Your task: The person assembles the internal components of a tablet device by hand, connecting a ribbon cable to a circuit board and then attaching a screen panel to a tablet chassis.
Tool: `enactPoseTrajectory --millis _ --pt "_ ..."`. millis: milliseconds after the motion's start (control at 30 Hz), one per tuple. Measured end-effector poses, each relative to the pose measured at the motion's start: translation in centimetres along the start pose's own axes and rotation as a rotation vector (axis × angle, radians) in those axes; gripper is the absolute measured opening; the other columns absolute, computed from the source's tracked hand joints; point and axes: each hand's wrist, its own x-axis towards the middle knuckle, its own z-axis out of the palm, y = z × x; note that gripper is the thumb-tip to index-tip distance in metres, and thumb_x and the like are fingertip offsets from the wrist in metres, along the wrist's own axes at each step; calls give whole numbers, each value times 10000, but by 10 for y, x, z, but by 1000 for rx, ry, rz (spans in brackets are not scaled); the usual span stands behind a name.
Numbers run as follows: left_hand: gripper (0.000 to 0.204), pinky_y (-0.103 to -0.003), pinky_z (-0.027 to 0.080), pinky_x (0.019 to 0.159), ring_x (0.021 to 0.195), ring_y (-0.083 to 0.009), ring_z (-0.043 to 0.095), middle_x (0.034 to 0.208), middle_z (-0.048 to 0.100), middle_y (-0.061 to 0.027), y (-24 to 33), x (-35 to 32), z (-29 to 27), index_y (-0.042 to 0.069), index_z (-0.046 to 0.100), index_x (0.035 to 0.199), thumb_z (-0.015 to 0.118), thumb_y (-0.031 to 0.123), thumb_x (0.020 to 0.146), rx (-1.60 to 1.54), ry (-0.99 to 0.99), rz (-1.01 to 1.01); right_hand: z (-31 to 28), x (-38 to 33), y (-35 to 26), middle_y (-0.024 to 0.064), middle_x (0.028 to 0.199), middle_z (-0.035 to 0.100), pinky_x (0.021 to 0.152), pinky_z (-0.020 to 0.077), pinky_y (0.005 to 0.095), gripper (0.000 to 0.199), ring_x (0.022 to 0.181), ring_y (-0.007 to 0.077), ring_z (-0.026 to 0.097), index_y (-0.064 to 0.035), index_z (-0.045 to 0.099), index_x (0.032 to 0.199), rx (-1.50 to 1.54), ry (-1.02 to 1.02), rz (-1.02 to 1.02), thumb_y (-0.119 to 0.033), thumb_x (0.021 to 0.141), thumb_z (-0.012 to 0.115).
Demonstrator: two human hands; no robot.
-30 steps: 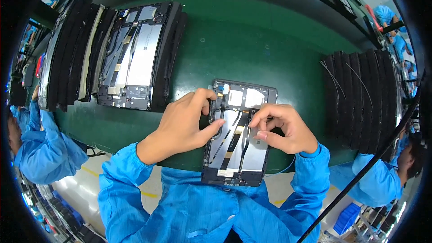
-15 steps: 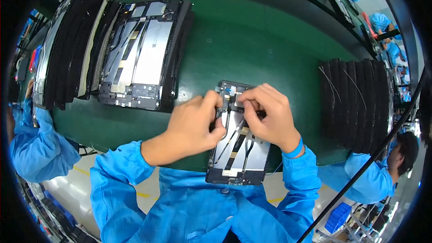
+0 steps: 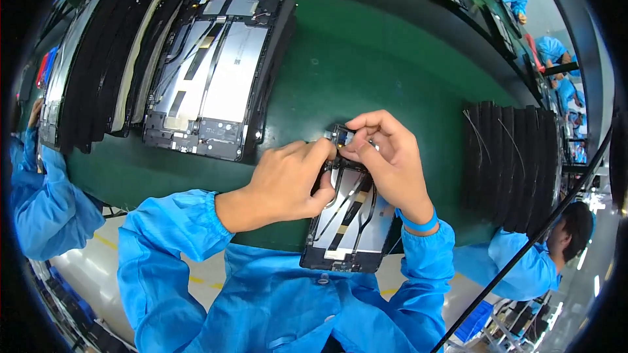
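Note:
An opened tablet [image 3: 369, 230], its silvery inside and black ribbon cables facing up, sits in front of me with its lower end over the table's near edge. My left hand [image 3: 288, 180] is curled against its upper left edge, forefinger and thumb closed on the rim. Over the top end, the fingertips of my right hand [image 3: 391, 163] are pinched together close to the small parts there. Whatever lies between those fingertips is too small and covered to make out. Both hands hide much of the tablet's upper part.
To the left stands a row of black padded slabs [image 3: 98, 72] with another opened tablet [image 3: 229, 82] leaning on it. More black slabs [image 3: 510, 163] stand at the right, two thin wires on them. A dark cable [image 3: 523, 255] crosses the lower right. Co-workers in blue [image 3: 49, 202] sit either side.
My right hand has shifted slightly and its fingers now bunch closer to the tablet's top end. My left hand has moved a little to the right along with the view's slight shift.

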Motion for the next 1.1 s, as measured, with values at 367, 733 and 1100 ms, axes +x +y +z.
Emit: enactPoseTrajectory --millis 367,733,1100 --pt "137 -472 605 667 778 -337 707 903 717 -111 -12 -7 -1 31 780 977 749 24 844 -53 195 187 -6 2 4 44 1115 642 1135 647 453 246 1103 121 683 36 657 1294 137 -49 92 53 1060 581" --pt "203 -439 635 727 835 -317 748 971 780 -100 -15 -5 -3 32 844 1033 767 28 845 -121 183 142 2 5 4 72 1194 674 1137 641 485 172 1195 173 699 18 662 1251 254 6 112 39 1091 602" --pt "258 -415 630 738 867 -306 758 1134 779 -125 -14 -6 -7 32 861 1070 773 1 830 -120 192 165 7 9 8 64 1183 663 1073 670 418 144 1151 144 689 25 662 1238 176 -19 79 54 1098 640"
